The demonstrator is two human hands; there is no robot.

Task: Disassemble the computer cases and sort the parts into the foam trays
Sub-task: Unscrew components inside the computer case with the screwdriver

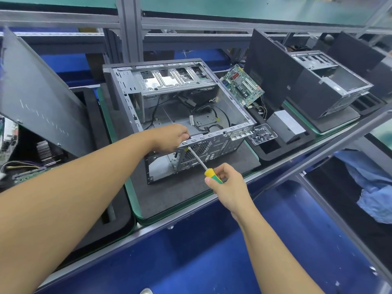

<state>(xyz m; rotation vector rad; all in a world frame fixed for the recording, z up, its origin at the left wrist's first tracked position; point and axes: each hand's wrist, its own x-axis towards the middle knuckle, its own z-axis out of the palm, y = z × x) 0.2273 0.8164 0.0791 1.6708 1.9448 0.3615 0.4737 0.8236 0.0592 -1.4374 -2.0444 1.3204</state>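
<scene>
An opened grey computer case (135,96) lies on its side on a dark foam mat (174,194), loose black cables inside it. My left hand (169,137) grips the case's near rear edge, fingers curled over the metal rim. My right hand (228,183) holds a yellow-and-green screwdriver (212,174). Its shaft points up-left and the tip touches the top corner of the perforated rear panel (201,148). A green motherboard (242,85) leans upright just right of the case.
A clear box of screws (262,134) and a grey power supply (286,126) sit in the black foam tray (273,154) on the right. A dark side panel (40,98) leans at left. A second opened case (331,85) stands far right. Blue bins lie below.
</scene>
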